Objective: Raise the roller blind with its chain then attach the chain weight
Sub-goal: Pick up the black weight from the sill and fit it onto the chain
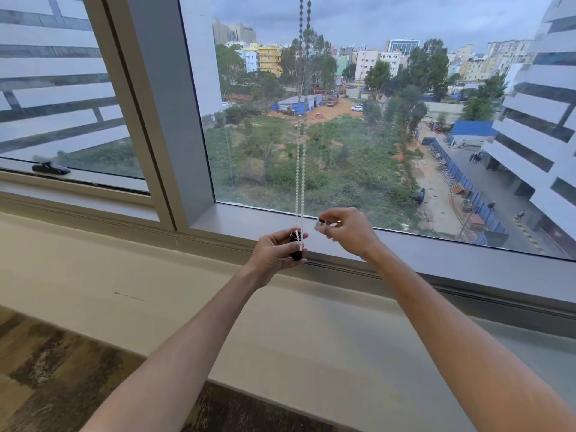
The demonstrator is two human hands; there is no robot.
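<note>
Chain (300, 169) in weight (296, 247) (left hands (274, 254)), sill (218, 300) clear

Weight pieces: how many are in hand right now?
2: a black body in the left hand at the chain's bottom; a small silver piece in the right hand.

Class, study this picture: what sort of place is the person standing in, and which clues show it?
Probably an upper-floor office or flat: a large grey-framed window overlooks rooftops far below, with a white beaded blind chain and patterned carpet.
</note>
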